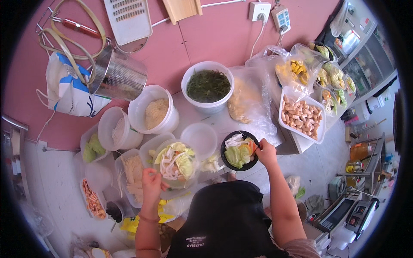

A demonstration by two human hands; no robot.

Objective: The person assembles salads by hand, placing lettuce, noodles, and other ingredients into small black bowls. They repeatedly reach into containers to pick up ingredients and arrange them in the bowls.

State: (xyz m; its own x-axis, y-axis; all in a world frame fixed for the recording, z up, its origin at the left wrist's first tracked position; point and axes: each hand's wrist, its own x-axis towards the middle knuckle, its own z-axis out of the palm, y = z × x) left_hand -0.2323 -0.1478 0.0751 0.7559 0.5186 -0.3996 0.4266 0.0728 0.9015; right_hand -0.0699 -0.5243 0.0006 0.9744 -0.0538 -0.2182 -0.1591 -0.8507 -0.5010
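My right hand [266,152] grips the right rim of a round black bowl [223,157], its fingertips reaching just over the edge. In that bowl lie pale green leaves [237,157], white noodle-like strands [235,139] and some orange and yellow pieces. On the other side, my left hand [152,184] hovers at the left edge of a clear bowl [183,184], fingers loosely bent and apart, nothing visible in them. That clear bowl holds thick white strands [173,165] and yellow-green cabbage leaves [186,165].
Behind stand white tubs of dark green strips [208,86] and pale yellow noodles [156,112]. A white tray of short tan pieces [300,118] sits at right, near bagged yellow chunks [296,73]. Leftward are trays of flat strips [133,172] and reddish pieces [92,200].
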